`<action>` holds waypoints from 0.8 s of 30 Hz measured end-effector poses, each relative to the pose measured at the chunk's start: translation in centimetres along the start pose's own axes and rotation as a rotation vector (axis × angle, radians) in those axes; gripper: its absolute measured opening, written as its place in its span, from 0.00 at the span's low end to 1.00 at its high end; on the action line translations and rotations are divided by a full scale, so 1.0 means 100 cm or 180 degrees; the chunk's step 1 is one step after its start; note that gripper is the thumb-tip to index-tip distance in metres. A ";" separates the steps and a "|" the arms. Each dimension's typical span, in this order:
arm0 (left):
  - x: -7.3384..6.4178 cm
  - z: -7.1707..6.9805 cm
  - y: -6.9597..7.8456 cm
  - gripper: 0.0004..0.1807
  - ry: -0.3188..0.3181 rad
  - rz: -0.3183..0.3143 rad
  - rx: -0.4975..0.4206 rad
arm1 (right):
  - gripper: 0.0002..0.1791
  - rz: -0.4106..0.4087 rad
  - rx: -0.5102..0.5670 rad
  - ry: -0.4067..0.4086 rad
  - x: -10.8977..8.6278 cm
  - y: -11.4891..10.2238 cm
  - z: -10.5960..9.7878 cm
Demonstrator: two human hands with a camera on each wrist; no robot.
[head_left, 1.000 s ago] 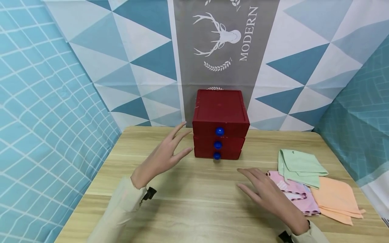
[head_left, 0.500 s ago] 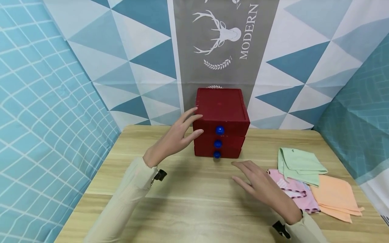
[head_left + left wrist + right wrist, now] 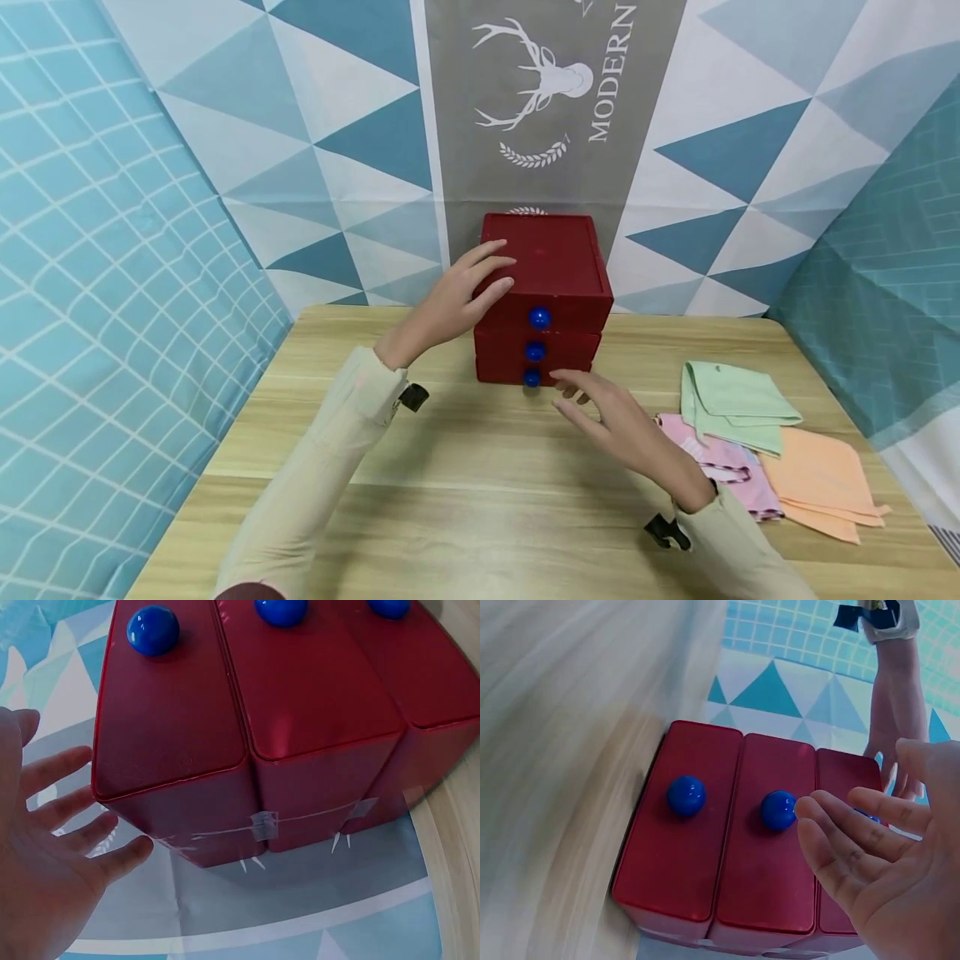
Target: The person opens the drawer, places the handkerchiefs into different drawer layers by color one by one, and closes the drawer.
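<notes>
A small red cabinet with three stacked drawers stands at the back of the table. Each drawer front carries a round blue knob: the top knob, the middle knob and the bottom knob. My left hand is at the cabinet's upper left edge, fingers spread and holding nothing; in the left wrist view its fingertips lie close to the top drawer's side. My right hand, also holding nothing, is before the lower right front with loosely bent fingers. In the right wrist view, its fingertips overlap the middle drawer's front beside the knob.
Folded cloths lie on the right of the wooden table: a green cloth, a pink cloth partly under it, and an orange cloth. A patterned fabric wall rises right behind the cabinet.
My left hand has moved up and right, from beside the cabinet to its upper left edge. My right hand has moved up and left toward the drawer fronts. The cabinet and cloths stay put.
</notes>
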State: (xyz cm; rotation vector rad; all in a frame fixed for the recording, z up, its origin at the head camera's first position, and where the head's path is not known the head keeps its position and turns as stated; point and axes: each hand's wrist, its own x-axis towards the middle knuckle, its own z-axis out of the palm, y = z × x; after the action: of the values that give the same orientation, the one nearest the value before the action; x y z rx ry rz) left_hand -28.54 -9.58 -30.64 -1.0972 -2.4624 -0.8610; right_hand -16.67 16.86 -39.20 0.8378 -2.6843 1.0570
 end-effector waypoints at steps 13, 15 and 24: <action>0.021 -0.011 -0.017 0.19 -0.0459 -0.0112 -0.0145 | 0.22 0.0142 0.0721 0.0131 0.033 0.001 0.004; 0.019 -0.013 -0.020 0.19 -0.0571 -0.0163 -0.0163 | 0.22 0.0159 0.0874 0.0119 0.036 0.002 0.004; 0.017 -0.013 -0.019 0.19 -0.0687 -0.0203 -0.0062 | 0.24 0.0444 0.1485 0.0061 0.056 0.006 0.002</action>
State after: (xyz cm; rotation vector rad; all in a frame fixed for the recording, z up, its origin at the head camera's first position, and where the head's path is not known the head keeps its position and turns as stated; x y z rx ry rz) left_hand -31.09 -10.45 -29.55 -1.1801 -2.6827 -0.8253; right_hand -21.65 14.62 -37.91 0.7000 -2.5431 1.7551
